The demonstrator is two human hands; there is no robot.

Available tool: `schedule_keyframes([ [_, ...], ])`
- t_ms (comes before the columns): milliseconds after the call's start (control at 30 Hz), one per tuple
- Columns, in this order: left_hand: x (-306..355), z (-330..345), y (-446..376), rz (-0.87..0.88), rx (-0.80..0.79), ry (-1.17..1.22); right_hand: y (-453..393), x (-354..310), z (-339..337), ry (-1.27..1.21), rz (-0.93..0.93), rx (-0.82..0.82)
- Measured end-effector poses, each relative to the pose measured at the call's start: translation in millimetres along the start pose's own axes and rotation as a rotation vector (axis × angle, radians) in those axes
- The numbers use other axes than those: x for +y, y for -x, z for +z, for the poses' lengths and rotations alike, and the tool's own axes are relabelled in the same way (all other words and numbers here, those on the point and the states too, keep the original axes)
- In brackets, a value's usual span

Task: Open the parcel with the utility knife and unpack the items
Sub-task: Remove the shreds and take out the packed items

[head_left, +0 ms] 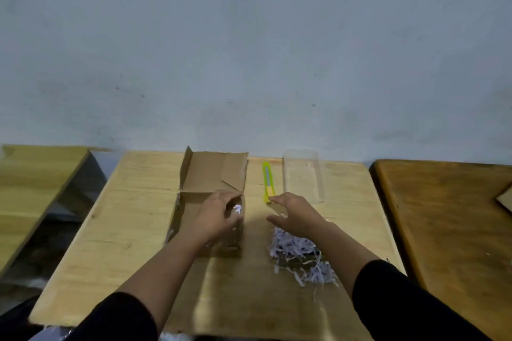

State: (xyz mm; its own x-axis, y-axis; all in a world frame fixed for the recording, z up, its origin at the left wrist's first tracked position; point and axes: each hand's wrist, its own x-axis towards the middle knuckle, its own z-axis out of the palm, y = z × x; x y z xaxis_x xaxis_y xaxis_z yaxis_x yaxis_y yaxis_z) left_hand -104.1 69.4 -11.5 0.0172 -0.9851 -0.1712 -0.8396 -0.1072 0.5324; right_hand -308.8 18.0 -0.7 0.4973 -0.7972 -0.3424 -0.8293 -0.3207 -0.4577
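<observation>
The brown cardboard parcel (pixel 213 171) stands open in the middle of the wooden table (pixel 124 230), flaps raised at the back. My left hand (pixel 216 216) is over the box's right side, fingers curled around a small clear, shiny item (pixel 237 209); what it is I cannot tell. My right hand (pixel 296 213) hovers to the right of the box, fingers spread and holding nothing. A yellow-green utility knife (pixel 267 180) lies just beyond its fingertips. A heap of pale purple shredded paper (pixel 293 246) lies under my right wrist.
A clear plastic tray (pixel 303 174) sits at the back right of the table, beside the knife. A darker wooden table (pixel 448 216) stands to the right with a cardboard piece (pixel 505 199) at its edge. Another table (pixel 33 183) is on the left, across a gap.
</observation>
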Motion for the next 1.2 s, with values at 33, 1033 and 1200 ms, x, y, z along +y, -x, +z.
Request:
schedule_keyframes([
  [33, -15, -5, 4, -0.016, 0.037, 0.002, -3, -11, 7, -0.004, -0.012, 0.013],
  [1033, -165, 0, 7, 0.155, -0.053, 0.337, -84, -141, 124, -0.41, 0.554, 0.3],
  [1200, -167, 3, 7, 0.158, -0.036, 0.349, -84, -155, 125, -0.382, 0.425, 0.275],
])
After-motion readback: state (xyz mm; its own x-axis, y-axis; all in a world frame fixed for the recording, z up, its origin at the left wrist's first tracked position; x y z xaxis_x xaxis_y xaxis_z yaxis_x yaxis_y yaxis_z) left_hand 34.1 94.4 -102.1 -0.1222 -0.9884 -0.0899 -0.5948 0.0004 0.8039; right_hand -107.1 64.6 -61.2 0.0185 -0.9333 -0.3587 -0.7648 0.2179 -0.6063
